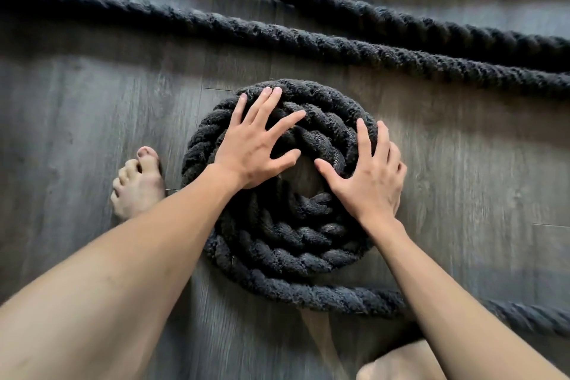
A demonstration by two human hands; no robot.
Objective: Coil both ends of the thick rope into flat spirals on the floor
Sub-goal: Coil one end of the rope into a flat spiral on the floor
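A thick, dark, twisted rope (277, 37) is seen laid out on a grey wood-plank floor (77, 117). One end of it is wound into a flat spiral (287, 244) of several turns, which lies in the middle of the view. A small gap is left at the centre of the spiral, where the planks can be seen.

The left hand (256, 148) is laid on the upper left part of the spiral. Its fingers (262, 105) are held straight and spread apart, and they are pressed flat across the turns, with the tips reaching the outermost one. The right hand (370, 182) is placed on the right side of the spiral, thumb pointed toward the centre. Its fingers are also spread; the outer two are bent slightly over the outer rim. Nothing is gripped by either hand.

From the lower edge of the spiral the rope is led away to the right, out of view. Two further stretches of it are laid slantwise across the floor beyond the spiral, well apart from it, and are drawn close together toward the right edge.

A bare foot (138, 188) is planted on the floor just beside the left rim of the spiral
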